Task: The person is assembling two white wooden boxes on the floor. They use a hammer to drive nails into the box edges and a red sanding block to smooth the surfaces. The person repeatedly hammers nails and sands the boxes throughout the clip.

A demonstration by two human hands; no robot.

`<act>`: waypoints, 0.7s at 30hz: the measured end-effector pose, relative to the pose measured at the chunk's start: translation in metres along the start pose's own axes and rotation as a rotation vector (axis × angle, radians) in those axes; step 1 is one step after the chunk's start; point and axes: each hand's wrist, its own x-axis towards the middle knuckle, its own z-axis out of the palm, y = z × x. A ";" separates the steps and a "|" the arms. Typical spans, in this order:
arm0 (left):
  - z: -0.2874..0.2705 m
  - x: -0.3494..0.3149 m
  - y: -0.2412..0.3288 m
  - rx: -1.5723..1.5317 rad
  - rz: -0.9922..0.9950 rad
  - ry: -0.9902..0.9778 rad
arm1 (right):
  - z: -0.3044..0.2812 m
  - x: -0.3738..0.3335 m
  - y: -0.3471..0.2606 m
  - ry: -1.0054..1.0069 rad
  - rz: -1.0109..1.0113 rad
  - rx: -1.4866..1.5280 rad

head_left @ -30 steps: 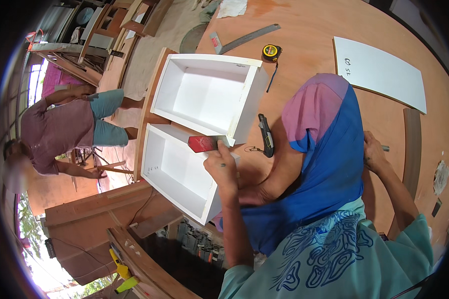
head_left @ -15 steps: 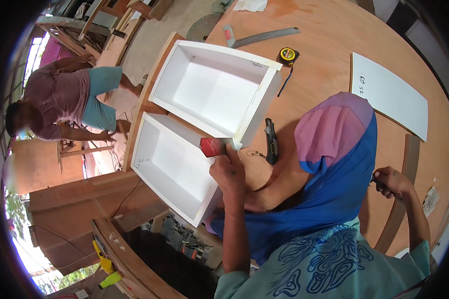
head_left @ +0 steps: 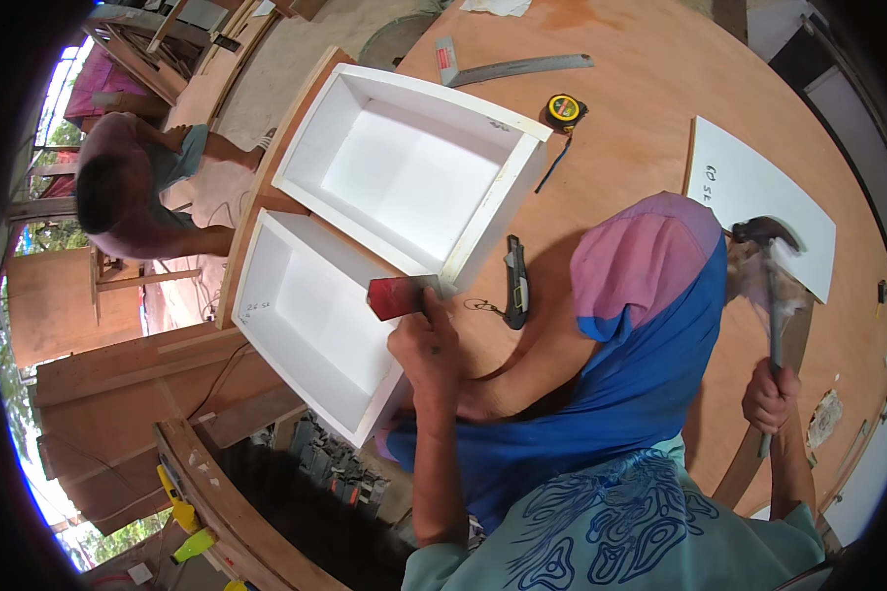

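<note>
My left hand (head_left: 426,347) is closed on a flat red piece (head_left: 392,298) with a grey end, at the near corner where two white open boxes meet. The upper box (head_left: 508,212) and the lower box (head_left: 375,419) lie side by side against a wooden strip. My right hand (head_left: 771,397) grips a hammer (head_left: 775,305) by its handle; the head is blurred and hangs over a white panel (head_left: 724,148). I sit on the table with my bent legs in blue and pink shorts (head_left: 650,256). Beside my shin lies a utility knife (head_left: 516,281).
On the wooden table (head_left: 650,98) are a yellow and black tape measure (head_left: 564,111) and a try square (head_left: 512,69). A wooden strip (head_left: 734,483) lies at my right. At the far left a person (head_left: 133,182) bends over on the floor, near wooden boards (head_left: 79,315).
My right hand has moved down in the picture, and the hammer now stands raised in it. My left hand still holds the red piece. The other person has bent lower.
</note>
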 end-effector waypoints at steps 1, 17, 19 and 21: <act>-0.002 0.001 0.001 0.010 0.033 0.020 | 0.014 0.013 0.000 -0.236 -0.034 0.039; -0.010 0.000 0.006 0.050 -0.080 -0.111 | 0.013 0.272 -0.002 -0.725 0.004 0.273; -0.008 0.001 0.005 0.057 0.001 -0.058 | 0.014 0.274 -0.005 -0.696 0.073 0.411; -0.016 0.003 0.015 0.057 -0.115 -0.195 | 0.016 0.279 -0.011 -0.659 0.067 0.498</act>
